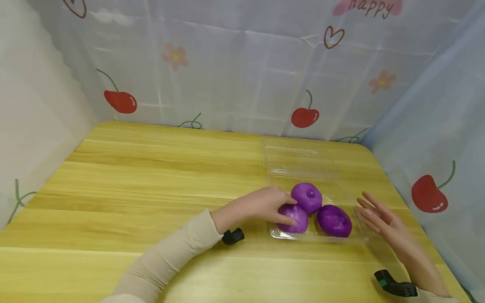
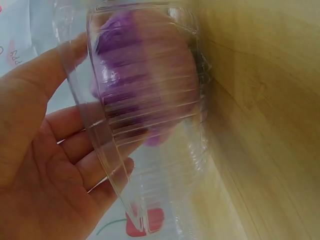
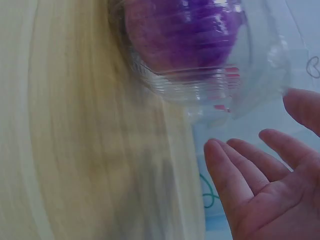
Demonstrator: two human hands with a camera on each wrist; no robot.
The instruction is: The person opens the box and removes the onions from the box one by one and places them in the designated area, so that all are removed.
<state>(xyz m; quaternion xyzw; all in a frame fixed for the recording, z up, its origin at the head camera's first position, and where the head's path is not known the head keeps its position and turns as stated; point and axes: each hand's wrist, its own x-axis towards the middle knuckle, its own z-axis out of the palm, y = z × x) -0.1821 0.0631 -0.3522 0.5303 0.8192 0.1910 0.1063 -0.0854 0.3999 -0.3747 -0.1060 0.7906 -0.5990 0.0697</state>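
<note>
Three purple onions lie in a clear plastic clamshell box (image 1: 282, 236) on the table. My left hand (image 1: 268, 205) reaches over the box's left wall and grips the left onion (image 1: 297, 221), thumb and fingers at its sides. Through the ribbed wall in the left wrist view, the onion (image 2: 145, 65) shows blurred, with some fingertips hidden behind it. The back onion (image 1: 307, 197) and the right onion (image 1: 334, 221) sit beside it. My right hand (image 1: 388, 225) hovers just off the box's right side, fingers spread and holding nothing; the right wrist view shows this hand (image 3: 270, 185) apart from the box.
The box's lid (image 1: 291, 158) lies folded open toward the back. A wooden table (image 1: 151, 181) extends far to the left. Printed curtains (image 1: 227, 80) stand along the back and right edges. Black bands (image 1: 395, 286) are on the wrists.
</note>
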